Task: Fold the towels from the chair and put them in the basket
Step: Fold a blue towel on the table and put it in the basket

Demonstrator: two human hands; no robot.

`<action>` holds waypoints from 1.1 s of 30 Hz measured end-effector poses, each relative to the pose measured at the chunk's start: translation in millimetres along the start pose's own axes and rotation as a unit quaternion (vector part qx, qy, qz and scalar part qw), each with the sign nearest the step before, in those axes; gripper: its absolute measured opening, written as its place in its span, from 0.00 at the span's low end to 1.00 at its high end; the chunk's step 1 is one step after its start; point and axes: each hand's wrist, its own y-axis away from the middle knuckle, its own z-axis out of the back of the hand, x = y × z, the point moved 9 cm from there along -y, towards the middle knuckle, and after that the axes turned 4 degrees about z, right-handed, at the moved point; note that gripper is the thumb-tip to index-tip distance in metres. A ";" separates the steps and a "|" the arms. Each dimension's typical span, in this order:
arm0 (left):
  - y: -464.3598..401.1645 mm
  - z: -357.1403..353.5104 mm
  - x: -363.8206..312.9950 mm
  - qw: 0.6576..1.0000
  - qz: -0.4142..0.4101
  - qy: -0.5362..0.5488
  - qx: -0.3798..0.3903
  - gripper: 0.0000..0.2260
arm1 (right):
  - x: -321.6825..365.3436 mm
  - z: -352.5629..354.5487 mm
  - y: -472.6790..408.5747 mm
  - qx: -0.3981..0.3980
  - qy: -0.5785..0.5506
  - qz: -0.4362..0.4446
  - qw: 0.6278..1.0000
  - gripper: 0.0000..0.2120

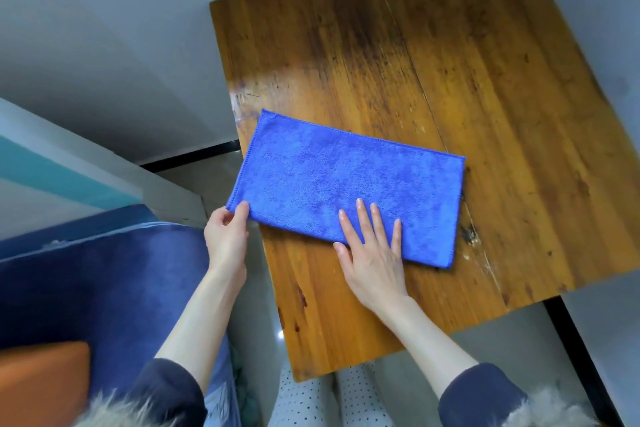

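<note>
A blue towel (332, 180) lies flat on the wooden table (450, 62), folded into a long rectangle, its left end hanging slightly over the table's left edge. My left hand (227, 236) pinches the towel's near-left corner between thumb and fingers. Straight, spread fingers of my right hand (372, 253) press flat on the near edge of the towel, near its middle. No basket is in view.
A dark blue upholstered seat (104, 288) stands at the lower left, with an orange object (41, 374) on it at the frame's edge. Grey walls rise behind the table. Tiled floor shows between seat and table, and my legs are below the table's near edge.
</note>
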 end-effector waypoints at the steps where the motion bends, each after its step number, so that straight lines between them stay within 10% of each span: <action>1: 6.9 -1.3 -7.7 1.000 -0.026 0.002 -0.008 0.05 | -8.4 0.6 4.8 0.003 -0.003 -0.011 1.000 0.26; 11: 125.2 -90.6 -99.2 0.948 -0.308 -0.055 0.064 0.08 | -84.3 49.9 58.1 -0.119 -0.322 -0.072 0.937 0.20; 17: 191.6 -189.6 -51.8 0.846 -0.428 -0.266 0.173 0.12 | -149.1 37.8 80.0 -0.109 -0.705 -0.250 0.655 0.13; 20: 194.1 -221.0 -1.8 0.787 -0.438 -0.367 0.235 0.10 | -168.7 37.4 80.7 -0.089 -0.752 -0.251 0.603 0.17; 28: 193.8 -222.5 23.1 0.712 -0.501 -0.455 0.186 0.13 | -174.5 52.7 30.9 -0.040 -0.696 -0.250 0.672 0.14; 33: 181.7 -220.8 26.2 0.720 -0.480 -0.475 0.162 0.13 | -197.5 84.3 -4.4 -0.130 -0.435 -0.235 0.859 0.11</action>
